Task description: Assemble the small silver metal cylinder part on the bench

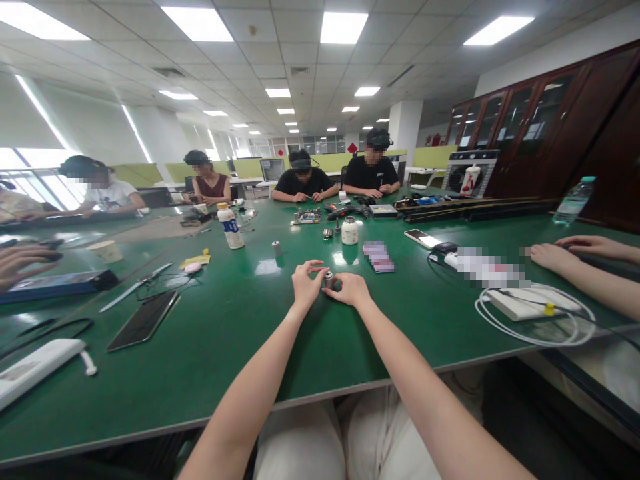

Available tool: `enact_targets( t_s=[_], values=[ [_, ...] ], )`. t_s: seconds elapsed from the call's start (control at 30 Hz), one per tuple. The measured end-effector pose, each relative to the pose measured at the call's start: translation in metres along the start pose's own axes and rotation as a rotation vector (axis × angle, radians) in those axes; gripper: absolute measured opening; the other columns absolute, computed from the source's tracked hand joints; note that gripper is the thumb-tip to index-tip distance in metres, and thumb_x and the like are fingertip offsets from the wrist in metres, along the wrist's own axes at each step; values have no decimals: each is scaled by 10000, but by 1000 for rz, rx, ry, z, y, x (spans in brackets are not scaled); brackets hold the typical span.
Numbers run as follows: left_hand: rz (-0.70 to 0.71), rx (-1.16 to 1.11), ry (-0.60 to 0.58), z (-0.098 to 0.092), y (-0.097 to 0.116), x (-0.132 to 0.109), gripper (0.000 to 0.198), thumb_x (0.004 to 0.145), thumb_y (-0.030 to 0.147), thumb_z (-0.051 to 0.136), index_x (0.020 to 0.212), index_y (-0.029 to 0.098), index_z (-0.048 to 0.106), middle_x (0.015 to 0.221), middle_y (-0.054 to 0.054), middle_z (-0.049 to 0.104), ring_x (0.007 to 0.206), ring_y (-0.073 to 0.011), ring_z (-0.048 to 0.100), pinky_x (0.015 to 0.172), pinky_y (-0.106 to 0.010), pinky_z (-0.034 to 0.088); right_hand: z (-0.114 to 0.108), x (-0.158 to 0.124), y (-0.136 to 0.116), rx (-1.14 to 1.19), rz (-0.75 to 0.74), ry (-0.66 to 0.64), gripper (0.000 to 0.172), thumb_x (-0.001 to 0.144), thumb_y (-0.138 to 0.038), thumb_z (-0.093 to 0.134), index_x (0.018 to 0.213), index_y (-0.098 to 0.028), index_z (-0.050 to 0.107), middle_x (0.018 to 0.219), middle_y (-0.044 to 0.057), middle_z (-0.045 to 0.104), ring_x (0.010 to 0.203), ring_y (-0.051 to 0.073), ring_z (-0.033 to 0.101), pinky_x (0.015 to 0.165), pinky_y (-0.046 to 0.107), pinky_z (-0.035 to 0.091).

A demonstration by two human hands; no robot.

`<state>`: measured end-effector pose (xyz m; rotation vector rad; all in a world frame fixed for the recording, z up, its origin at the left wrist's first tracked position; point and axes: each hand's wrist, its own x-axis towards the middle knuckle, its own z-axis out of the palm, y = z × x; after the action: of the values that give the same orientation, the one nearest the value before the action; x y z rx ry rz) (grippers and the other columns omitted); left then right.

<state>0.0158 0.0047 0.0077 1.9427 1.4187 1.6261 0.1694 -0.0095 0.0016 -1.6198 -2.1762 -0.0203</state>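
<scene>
A small silver metal cylinder (329, 280) stands on the green table (240, 347), between my two hands. My left hand (307, 283) has its thumb and fingers curved around the cylinder's left side. From the right, my right hand (351, 289) pinches the same cylinder low down with thumb and fingertips. Another small metal cylinder (277, 249) stands farther back to the left. Beyond my hands are a white jar (350, 231) and a pinkish-purple packet (379, 257).
On the left lie a dark tablet (143, 321), a knife-like tool (131, 292) and a white power strip (37, 368). A milk bottle (231, 227) stands behind. Right: phone (423, 239), coiled white cable (483, 313), water bottle (575, 201), another person's hands. Several people sit around the table.
</scene>
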Motion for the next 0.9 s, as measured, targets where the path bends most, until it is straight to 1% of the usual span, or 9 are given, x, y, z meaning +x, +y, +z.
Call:
enact_targets(
  t_s=[0.07,0.17,0.37,0.6,0.7,0.9],
  values=[
    [20,-40,-23,4,5,-3,121,801,242,719,918,230,695,872,-27,772,919,-196,723,957,-367,504,1,0,0,2,-4,1,405,849,-605,601,972,-236,713,952,46,735,874,204,676,731,271,452],
    [14,-75,-50,7,6,-5,80,807,236,708,885,224,693,887,-35,770,893,-188,729,919,-350,533,2,1,1,6,-3,1,393,848,-592,604,969,-233,708,961,45,739,882,208,679,735,274,451],
    [-33,-83,-49,9,2,-5,130,790,279,730,899,223,687,885,-31,773,865,-188,734,906,-353,537,2,1,1,12,-5,7,390,845,-588,609,963,-230,710,966,50,743,880,213,681,736,279,454],
    [-10,-2,43,7,3,-6,153,748,273,755,878,228,688,810,-14,768,844,-205,732,902,-376,526,0,0,1,15,-9,1,391,850,-592,600,950,-231,712,968,50,741,889,214,682,737,275,457],
    [-5,-6,47,5,2,-5,171,728,248,759,884,231,689,807,-9,766,856,-207,726,903,-377,520,0,0,0,7,-4,-6,403,851,-599,596,964,-229,711,965,55,740,881,212,682,726,273,457],
    [17,-34,29,3,1,-5,219,712,176,738,917,229,681,782,4,754,881,-202,713,953,-385,484,-3,0,-1,8,3,-15,395,853,-593,598,962,-231,711,965,50,742,876,215,685,720,276,460]
  ],
)
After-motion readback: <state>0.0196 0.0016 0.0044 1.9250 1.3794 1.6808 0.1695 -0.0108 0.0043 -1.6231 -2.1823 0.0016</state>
